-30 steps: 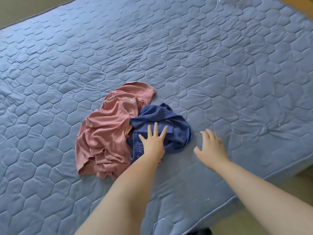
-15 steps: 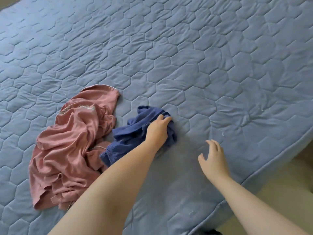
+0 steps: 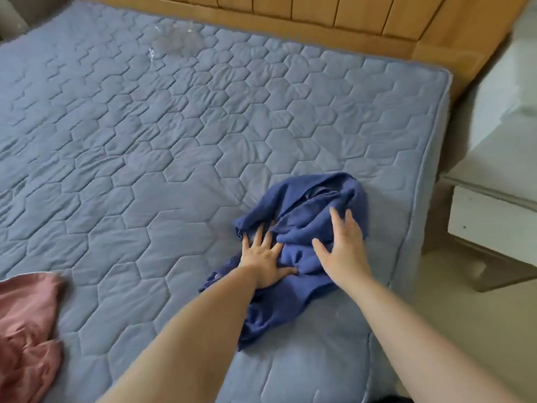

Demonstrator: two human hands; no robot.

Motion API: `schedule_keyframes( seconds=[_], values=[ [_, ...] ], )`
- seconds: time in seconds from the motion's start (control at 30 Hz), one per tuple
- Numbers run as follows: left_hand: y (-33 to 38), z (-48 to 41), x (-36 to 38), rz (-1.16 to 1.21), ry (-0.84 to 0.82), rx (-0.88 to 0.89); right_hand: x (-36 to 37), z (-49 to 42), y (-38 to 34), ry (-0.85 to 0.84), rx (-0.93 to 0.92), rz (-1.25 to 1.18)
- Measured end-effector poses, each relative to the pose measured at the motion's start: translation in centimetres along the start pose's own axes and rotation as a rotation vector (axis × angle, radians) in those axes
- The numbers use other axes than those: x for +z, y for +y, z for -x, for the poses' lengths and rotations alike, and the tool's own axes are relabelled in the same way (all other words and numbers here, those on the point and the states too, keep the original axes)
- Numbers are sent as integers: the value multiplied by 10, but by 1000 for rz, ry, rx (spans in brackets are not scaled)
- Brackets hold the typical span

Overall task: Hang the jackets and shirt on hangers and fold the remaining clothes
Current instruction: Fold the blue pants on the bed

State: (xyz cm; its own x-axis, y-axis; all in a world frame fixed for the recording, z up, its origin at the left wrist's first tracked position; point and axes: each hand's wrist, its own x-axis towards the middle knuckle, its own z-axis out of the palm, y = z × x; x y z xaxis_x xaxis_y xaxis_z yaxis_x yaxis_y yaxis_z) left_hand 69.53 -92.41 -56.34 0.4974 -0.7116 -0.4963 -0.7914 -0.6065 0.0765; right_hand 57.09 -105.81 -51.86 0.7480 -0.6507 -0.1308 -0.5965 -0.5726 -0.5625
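Both hands lie flat with fingers spread on the crumpled blue garment [image 3: 313, 216], gripping nothing. The left hand [image 3: 266, 261] presses its near-left part; the right hand [image 3: 343, 253] rests on its right side. The garment lies on the bed [image 3: 174, 141] near the right edge. A pink garment [image 3: 26, 327] lies well apart at the left edge. A white nightstand [image 3: 494, 199] stands beside the bed.

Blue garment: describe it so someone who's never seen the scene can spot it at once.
On the quilted grey-blue mattress below the wooden headboard, look near its right edge. A crumpled dark blue garment lies there with the left hand and right hand pressing flat on it. The only other cloth, a pink garment, lies apart at the far left.
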Motion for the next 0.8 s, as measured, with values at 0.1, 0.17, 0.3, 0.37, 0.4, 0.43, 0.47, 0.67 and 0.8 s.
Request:
schedule_keyframes(
  seconds=[0.1, 0.17, 0.3, 0.37, 0.4, 0.43, 0.47, 0.67, 0.8],
  values=[
    [-1, -18, 4, 28, 23, 62, 33, -1, 20, -181, 82, 238],
    [-2, -19, 9, 41, 1, 95, 47, 6, 28, -186, 93, 333],
    [-13, -28, 5, 79, -9, 156, 57, 14, 23, -160, 136, 332],
    [-20, -27, 1, 80, -31, 192, 64, 35, 18, -168, 143, 425],
    [-22, -22, 3, 61, -42, 220, 69, 49, 16, -165, 141, 485],
    [-25, -15, 6, 32, -49, 252, 74, 63, 14, -166, 144, 530],
    [-28, -8, 9, 2, -48, 283, 77, 73, 12, -172, 151, 555],
    [-49, 45, 31, -71, -18, 447, 79, 117, 6, -221, 190, 553],
    [-75, 73, 41, -100, 1, 554, 74, 145, 6, -223, 148, 542]
  ],
)
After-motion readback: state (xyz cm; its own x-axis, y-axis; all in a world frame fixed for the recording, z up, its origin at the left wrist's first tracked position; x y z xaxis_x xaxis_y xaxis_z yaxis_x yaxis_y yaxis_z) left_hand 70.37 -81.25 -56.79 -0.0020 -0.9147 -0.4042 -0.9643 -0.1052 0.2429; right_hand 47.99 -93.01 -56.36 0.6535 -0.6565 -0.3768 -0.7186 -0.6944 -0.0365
